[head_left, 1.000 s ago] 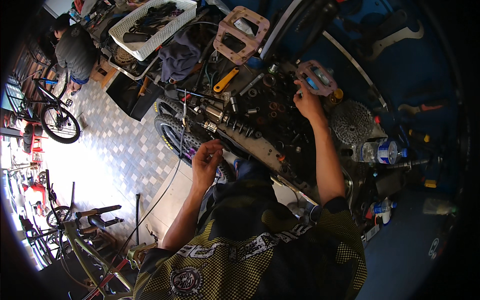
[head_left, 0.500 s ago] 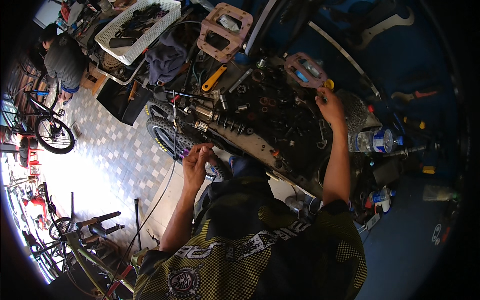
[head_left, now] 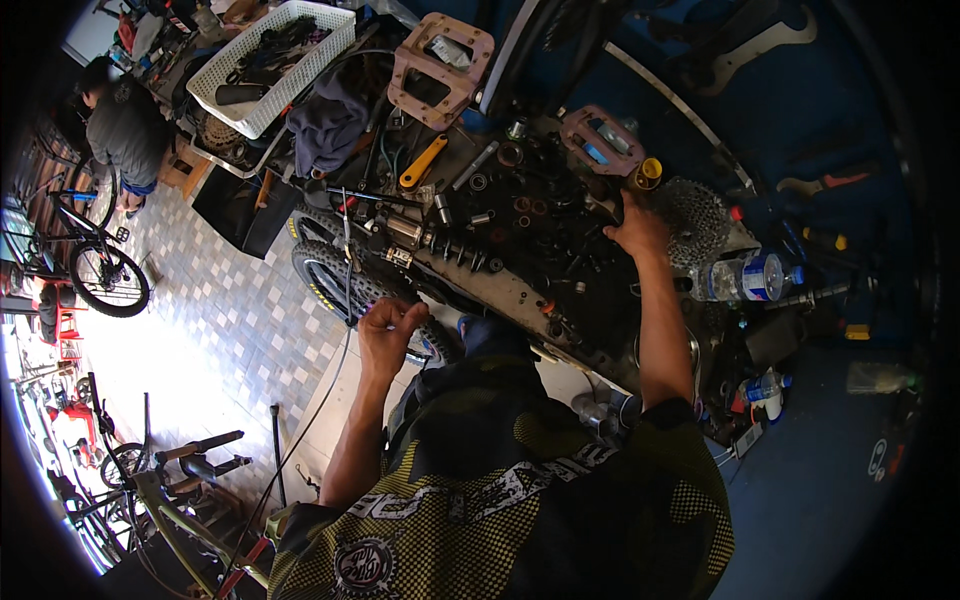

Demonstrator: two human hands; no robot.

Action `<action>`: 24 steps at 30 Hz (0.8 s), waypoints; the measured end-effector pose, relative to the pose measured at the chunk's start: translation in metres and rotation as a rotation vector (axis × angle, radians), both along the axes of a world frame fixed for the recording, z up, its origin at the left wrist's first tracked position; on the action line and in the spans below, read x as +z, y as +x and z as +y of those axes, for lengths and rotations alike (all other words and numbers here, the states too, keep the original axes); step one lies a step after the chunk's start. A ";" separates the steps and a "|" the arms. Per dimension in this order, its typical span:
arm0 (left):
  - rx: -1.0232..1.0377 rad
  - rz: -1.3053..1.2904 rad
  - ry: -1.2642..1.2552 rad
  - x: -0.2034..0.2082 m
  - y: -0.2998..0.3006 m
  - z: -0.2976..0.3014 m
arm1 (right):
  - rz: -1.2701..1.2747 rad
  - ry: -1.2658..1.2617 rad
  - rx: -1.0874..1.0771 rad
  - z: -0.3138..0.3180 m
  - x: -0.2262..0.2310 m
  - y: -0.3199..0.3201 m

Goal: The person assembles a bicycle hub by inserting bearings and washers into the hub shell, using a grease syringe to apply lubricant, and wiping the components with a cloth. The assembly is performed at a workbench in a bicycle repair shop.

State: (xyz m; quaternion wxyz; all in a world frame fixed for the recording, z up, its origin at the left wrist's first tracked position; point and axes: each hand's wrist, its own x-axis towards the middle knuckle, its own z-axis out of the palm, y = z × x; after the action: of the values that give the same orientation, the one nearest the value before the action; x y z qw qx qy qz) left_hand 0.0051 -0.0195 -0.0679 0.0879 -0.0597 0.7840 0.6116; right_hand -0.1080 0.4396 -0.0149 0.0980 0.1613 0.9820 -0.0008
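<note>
Cassette (head_left: 706, 222) beside the right hand (head_left: 643, 230), grip apart: best skirt its teeth. Left hand's (head_left: 387, 338) grip I cannot tell.

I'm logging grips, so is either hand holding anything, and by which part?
Cannot be told: the left hand is curled, showing no object, and the right hand, beside the cassette, is blurred at its fingertips.

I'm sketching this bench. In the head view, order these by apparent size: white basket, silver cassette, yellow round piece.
1. White basket
2. Silver cassette, partly covered by the right hand
3. Yellow round piece
</note>
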 end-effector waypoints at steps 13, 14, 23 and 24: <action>-0.160 0.011 0.242 0.029 -0.002 0.014 | 0.066 -0.629 -0.094 0.023 0.033 0.023; -0.179 0.014 0.259 0.028 -0.003 0.016 | 0.058 -0.720 -0.036 0.017 0.043 0.029; -0.336 0.051 0.629 0.055 -0.030 0.064 | -0.301 -1.506 0.091 -0.099 0.084 0.058; -0.355 0.046 0.709 0.060 -0.033 0.070 | -0.348 -1.529 0.149 -0.109 0.078 0.058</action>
State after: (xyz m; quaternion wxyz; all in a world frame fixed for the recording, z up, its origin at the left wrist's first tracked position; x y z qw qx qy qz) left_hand -0.0279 0.0505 -0.0081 0.1897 0.1246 0.5240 0.8209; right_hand -0.0499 0.3305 0.0628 0.3338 -0.0194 0.6878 -0.6443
